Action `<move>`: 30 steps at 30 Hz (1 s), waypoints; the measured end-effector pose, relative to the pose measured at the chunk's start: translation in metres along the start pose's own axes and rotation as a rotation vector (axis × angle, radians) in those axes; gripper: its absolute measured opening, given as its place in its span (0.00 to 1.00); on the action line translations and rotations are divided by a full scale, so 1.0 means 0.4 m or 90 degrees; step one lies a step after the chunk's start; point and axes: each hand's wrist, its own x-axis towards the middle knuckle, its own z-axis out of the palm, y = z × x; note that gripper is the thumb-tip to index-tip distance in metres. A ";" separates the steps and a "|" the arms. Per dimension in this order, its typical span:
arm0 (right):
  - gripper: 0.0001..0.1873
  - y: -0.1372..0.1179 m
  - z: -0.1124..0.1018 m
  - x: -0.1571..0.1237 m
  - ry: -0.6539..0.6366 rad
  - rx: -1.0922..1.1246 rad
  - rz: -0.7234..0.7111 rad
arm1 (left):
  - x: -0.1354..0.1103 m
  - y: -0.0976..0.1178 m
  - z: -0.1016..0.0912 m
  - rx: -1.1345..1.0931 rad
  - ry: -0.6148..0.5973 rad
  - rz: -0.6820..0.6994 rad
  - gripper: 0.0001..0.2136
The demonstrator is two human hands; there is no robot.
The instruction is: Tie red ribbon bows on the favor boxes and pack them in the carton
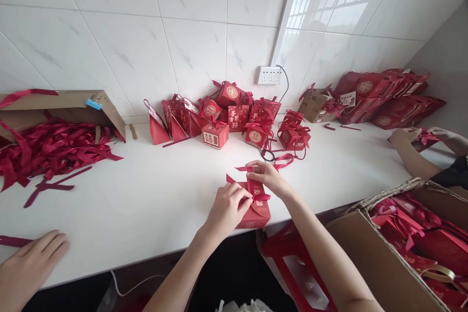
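A small red gift box [256, 214] with gold print sits at the near edge of the white table [164, 195]. A red ribbon [253, 184] runs over its top. My left hand [226, 207] rests on the box's left side, fingers curled and pinching the ribbon. My right hand [266, 175] is just behind the box, fingers pinched on the ribbon's upper end.
Several finished red boxes [234, 117] are piled by the wall under a power strip [269, 75]. Loose red ribbons [47, 148] spill from a cardboard box at left. An open carton [413, 248] of red items stands at right. Another person's hand [31, 265] lies bottom left, other hands [417, 136] far right.
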 end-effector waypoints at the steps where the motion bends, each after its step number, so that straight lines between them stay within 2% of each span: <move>1: 0.25 0.000 -0.002 0.011 -0.026 -0.012 0.008 | -0.001 -0.001 0.001 0.000 0.001 0.001 0.03; 5: 0.29 0.001 -0.016 0.062 -0.131 -0.070 0.044 | -0.002 -0.002 0.004 0.004 0.008 0.004 0.02; 9: 0.23 -0.030 -0.023 0.098 -0.137 -0.167 0.019 | -0.001 0.002 0.009 0.016 0.015 -0.001 0.03; 11: 0.18 -0.057 -0.009 0.102 -0.142 -0.212 -0.020 | -0.001 0.004 0.012 0.019 0.017 -0.002 0.04; 13: 0.14 -0.082 0.015 0.099 -0.185 -0.260 -0.044 | 0.000 0.005 0.014 0.019 0.019 -0.004 0.04; 15: 0.10 -0.097 0.042 0.091 -0.230 -0.305 -0.047 | 0.000 0.005 0.015 0.016 0.022 -0.007 0.03; 17: 0.08 -0.101 0.061 0.083 -0.242 -0.327 -0.048 | 0.000 0.005 0.014 0.014 0.022 -0.011 0.04; 20: 0.08 -0.091 0.065 0.075 -0.205 -0.318 -0.056 | 0.000 0.006 0.009 0.019 0.019 -0.013 0.04; 27: 0.11 -0.043 0.036 0.084 -0.085 -0.279 -0.044 | 0.004 0.005 0.004 0.018 -0.001 -0.016 0.05; 30: 0.11 -0.040 0.020 0.062 -0.030 -0.253 -0.065 | 0.008 0.008 0.003 0.011 -0.008 -0.042 0.04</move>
